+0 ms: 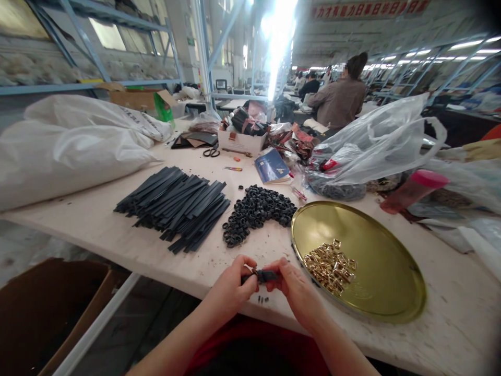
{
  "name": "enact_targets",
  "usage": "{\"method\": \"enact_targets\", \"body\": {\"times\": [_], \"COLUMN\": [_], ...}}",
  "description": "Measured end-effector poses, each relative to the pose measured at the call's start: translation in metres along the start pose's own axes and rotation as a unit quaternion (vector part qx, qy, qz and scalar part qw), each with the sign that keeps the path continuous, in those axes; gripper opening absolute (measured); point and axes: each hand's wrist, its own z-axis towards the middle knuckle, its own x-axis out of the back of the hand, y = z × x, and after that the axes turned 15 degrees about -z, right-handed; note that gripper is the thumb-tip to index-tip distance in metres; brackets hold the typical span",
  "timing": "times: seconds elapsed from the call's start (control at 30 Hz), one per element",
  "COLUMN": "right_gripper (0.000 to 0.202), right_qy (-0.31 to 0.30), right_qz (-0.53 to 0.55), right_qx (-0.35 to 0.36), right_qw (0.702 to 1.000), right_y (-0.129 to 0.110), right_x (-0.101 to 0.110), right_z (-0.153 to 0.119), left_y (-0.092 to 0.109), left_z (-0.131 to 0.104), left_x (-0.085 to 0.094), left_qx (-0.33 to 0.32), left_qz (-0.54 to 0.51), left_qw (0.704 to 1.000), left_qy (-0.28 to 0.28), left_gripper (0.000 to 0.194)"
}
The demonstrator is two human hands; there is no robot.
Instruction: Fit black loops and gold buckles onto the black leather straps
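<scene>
At the near edge of the table (156, 250), we hold a short dark strip (266, 276) between our two hands, a small gold-coloured piece (254, 271) showing at its left end. Our left hand (239, 279) has its thumb and fingers closed on that end; our right hand (288, 279) pinches the other between thumb and fingertips, its remaining fingers loosely curled. Just to the right, we have a round gold tray (383, 266) with a heap of gold buckles (331, 267) on its left part. Beyond our hands we see a pile of black loops (264, 206), and left of it a spread of long dark strips (174, 206). Farther off lie a blue booklet (271, 166) and black-handled scissors (211, 152), near a white box (240, 142) filled with dark and pinkish material. At far right, a pink-lidded bottle (413, 191) leans beside clear plastic bags (385, 141).
</scene>
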Motion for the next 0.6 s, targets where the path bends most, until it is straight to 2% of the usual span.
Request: {"method": "enact_targets", "body": {"times": [0.1, 0.23, 0.3, 0.37, 0.47, 0.53, 0.6], "right_gripper": [0.029, 0.031, 0.03, 0.028, 0.029, 0.03, 0.031], "right_qy": [-0.021, -0.111, -0.137, -0.139, -0.109, -0.049, 0.024], "right_qz": [0.066, 0.124, 0.148, 0.149, 0.091, 0.032, -0.032], "right_qx": [-0.054, -0.124, -0.14, -0.144, -0.107, -0.068, -0.038], "right_qw": [0.996, 0.978, 0.969, 0.968, 0.984, 0.996, 0.998], "right_y": [0.001, 0.004, 0.006, 0.008, 0.011, 0.012, 0.013], "right_x": [0.0, -0.002, -0.002, -0.002, -0.001, -0.001, -0.001], "right_z": [0.001, 0.002, 0.002, 0.002, 0.003, 0.004, 0.005], "left_y": [-0.001, 0.0, 0.001, 0.002, 0.001, -0.001, -0.002], "left_z": [0.001, 0.003, 0.003, 0.004, 0.004, 0.003, 0.002], "left_x": [0.002, 0.005, 0.007, 0.007, 0.007, 0.007, 0.006], "left_qx": [0.016, 0.033, 0.031, 0.033, 0.045, 0.061, 0.087], "left_qz": [0.047, 0.128, 0.157, 0.161, 0.087, -0.025, -0.139], "left_qw": [0.998, 0.99, 0.986, 0.985, 0.995, 0.998, 0.986], "left_qy": [0.025, 0.05, 0.051, 0.045, 0.024, 0.003, -0.016], "left_gripper": [0.019, 0.023, 0.021, 0.019, 0.017, 0.018, 0.02]}}
